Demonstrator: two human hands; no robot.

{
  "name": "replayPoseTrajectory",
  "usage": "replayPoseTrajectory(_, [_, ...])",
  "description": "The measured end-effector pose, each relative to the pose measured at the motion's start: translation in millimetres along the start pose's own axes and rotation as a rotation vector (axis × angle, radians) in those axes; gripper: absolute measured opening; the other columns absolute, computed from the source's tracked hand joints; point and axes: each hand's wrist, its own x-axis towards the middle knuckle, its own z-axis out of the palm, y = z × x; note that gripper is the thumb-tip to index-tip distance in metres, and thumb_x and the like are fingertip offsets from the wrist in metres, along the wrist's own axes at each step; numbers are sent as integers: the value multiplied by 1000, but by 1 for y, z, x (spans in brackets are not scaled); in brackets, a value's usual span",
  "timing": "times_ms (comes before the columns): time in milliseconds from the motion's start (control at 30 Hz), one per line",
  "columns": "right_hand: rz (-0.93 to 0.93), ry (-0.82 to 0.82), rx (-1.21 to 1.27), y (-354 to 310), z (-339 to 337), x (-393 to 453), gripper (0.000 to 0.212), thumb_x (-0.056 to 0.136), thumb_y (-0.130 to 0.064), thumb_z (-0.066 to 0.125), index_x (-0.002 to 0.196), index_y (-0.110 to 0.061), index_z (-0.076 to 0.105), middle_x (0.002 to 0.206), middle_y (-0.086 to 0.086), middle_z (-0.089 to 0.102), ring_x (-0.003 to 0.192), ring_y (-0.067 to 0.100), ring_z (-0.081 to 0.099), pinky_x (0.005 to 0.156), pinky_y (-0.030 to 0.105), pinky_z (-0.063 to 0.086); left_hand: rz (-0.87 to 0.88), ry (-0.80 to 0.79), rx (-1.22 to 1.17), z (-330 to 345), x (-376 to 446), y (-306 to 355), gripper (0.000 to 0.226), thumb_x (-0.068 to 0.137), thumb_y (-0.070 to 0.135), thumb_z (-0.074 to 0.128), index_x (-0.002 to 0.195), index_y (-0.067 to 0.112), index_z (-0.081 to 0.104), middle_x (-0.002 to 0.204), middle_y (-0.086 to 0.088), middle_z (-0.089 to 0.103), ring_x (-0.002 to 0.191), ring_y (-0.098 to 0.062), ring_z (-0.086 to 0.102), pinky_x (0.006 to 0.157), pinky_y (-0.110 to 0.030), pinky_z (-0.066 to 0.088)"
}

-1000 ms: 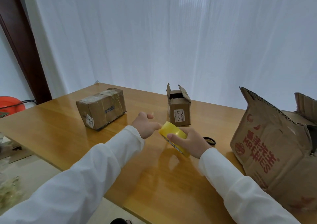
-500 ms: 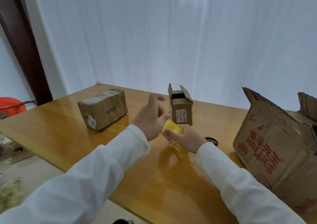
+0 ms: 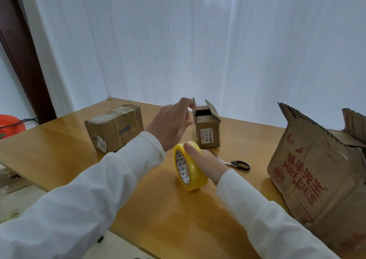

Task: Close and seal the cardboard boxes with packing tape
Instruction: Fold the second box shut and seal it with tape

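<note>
— The right hand (image 3: 206,164) grips the yellow tape roll (image 3: 188,167), standing on edge on the table (image 3: 158,215). The left hand (image 3: 172,124), fingers loose, touches the small open box's (image 3: 208,132) flap.

— Floppy flap?

— Probably thin and bendy. Pinch its edge.

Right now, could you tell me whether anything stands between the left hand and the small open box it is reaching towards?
Nothing visible does. The left hand is raised with its fingertips at the left flap of the small open box. The yellow tape roll, gripped by the right hand, sits lower and nearer the person, and the scissors lie off to the right.
</note>
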Motion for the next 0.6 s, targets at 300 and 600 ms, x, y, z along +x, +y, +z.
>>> replayPoseTrajectory(300, [-33, 456, -375, 18, -75, 3, 39, 93, -47, 47, 90, -11, 62, 84, 2, 62, 82, 21, 57, 72, 34, 45, -26, -95, -100, -18, 3, -3, 46, 88, 9, 64, 128, 11, 41, 83, 5, 57, 79, -18, 59, 66, -11, 37])
replayPoseTrajectory(600, [195, 515, -898, 60, -73, 7, 61, 79, -61, 62, 116, -13, 58, 108, 3, 53, 103, 20, 53, 75, 26, 47, -74, -110, -127, -21, 2, -1, 46, 88, 12, 63, 128, 16, 41, 85, 2, 60, 83, -18, 60, 71, -13, 37])
